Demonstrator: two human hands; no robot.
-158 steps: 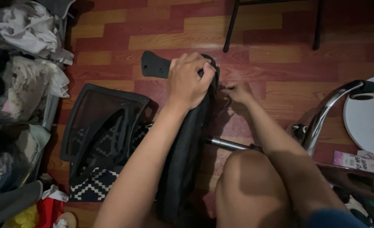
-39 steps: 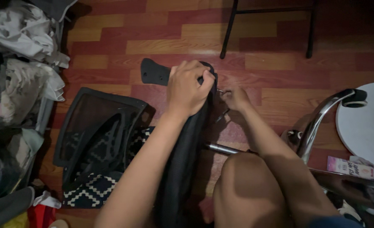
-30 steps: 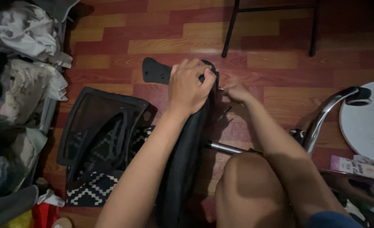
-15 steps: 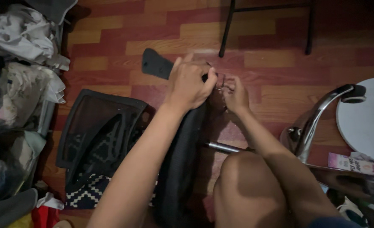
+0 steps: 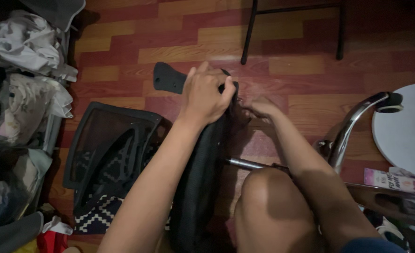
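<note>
Gripping the black padded mesh chair seat (image 5: 200, 178) by its stiff top edge, left hand (image 5: 203, 96) closed, seat looks bulky; right hand (image 5: 260, 107) pinches beside it, contents unclear.

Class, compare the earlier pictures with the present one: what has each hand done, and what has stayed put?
The right hand, raised beside the left half a second ago, has dropped back lower beside the seat edge. The left hand keeps gripping the black chair seat. The mesh backrest and chrome base lie unmoved.

Bare forearms and knee, no sleeves; blue shorts hem (image 5: 371, 243) at lower right.
</note>
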